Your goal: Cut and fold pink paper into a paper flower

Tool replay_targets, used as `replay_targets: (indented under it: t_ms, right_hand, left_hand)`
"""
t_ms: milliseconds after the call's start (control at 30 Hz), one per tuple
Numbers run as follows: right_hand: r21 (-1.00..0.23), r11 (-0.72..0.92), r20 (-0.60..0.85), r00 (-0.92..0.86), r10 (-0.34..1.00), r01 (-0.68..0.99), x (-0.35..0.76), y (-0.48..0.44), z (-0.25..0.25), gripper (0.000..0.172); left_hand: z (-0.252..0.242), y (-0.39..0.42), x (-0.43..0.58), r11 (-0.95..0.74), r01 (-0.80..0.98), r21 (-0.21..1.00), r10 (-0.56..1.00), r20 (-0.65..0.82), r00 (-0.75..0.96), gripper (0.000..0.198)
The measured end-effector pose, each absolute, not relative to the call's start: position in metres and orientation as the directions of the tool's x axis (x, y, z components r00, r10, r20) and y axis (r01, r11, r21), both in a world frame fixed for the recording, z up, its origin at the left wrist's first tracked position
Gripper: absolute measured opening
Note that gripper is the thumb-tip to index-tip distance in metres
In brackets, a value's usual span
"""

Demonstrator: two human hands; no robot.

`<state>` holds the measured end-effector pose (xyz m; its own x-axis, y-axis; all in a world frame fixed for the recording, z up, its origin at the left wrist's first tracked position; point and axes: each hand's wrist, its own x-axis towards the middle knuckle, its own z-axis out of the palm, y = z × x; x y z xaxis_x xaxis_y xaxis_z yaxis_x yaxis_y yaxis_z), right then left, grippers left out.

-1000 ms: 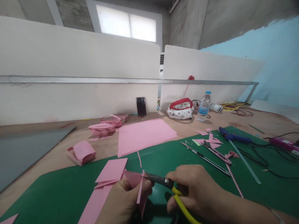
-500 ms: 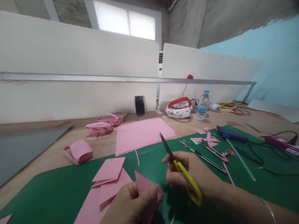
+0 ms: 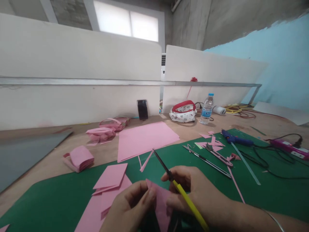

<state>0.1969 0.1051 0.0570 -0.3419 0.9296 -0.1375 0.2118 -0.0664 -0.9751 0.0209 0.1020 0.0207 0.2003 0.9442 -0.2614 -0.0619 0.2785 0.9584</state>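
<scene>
My left hand pinches a folded pink paper piece low in the middle of the view, over the green cutting mat. Touching the same paper with its fingertips, my right hand grips yellow-handled scissors. The closed blades point up and to the left. Cut pink squares lie on the mat just left of my hands. A thin pink strip lies beyond the blade tip.
A large pink sheet lies further back, with folded pink pieces to its left. A craft knife, blue glue gun and cables lie to the right. Phone, pouch and water bottle stand by the white partition.
A second ago the scissors were cutting a strip off the paper. They then lifted away; now my right hand has come back so its fingers meet the paper. The strip lies on the mat.
</scene>
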Motion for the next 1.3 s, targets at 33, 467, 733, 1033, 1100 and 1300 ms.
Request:
replay_targets:
  t_ms: [33,467,733,1033,1100,1300]
  right_hand:
    - [-0.967,-0.038,-0.129,-0.353,0.927,0.253,0.200,0.106,0.059,0.036]
    - [-0.788,0.215,-0.035,-0.390,0.920,0.577,0.214,0.110,0.047,0.030]
    - [-0.693,0.243,0.033,-0.307,0.951,0.678,0.219,0.119,0.058,0.019]
    - [-0.838,0.163,-0.122,-0.472,0.873,0.520,0.215,0.116,0.058,0.017]
    - [-0.881,0.122,-0.111,-0.450,0.886,0.457,0.216,0.117,0.058,0.018]
    - [-0.906,0.128,-0.069,-0.440,0.895,0.404,0.219,0.119,0.060,0.017]
  left_hand:
    - [0.019,0.103,0.019,0.296,-0.080,0.952,0.941,-0.276,0.195,0.037]
    - [0.015,0.105,0.013,0.241,-0.077,0.967,0.967,-0.234,0.097,0.025]
    - [0.029,0.107,0.012,0.066,-0.161,0.985,0.998,-0.063,0.026,0.021]
    - [0.029,0.110,0.008,0.095,-0.043,0.995,0.992,-0.090,0.090,0.015]
    - [0.028,0.110,0.009,0.154,-0.075,0.985,0.986,-0.147,0.082,0.017]
    - [0.023,0.110,0.009,0.270,-0.135,0.953,0.961,-0.259,0.095,0.024]
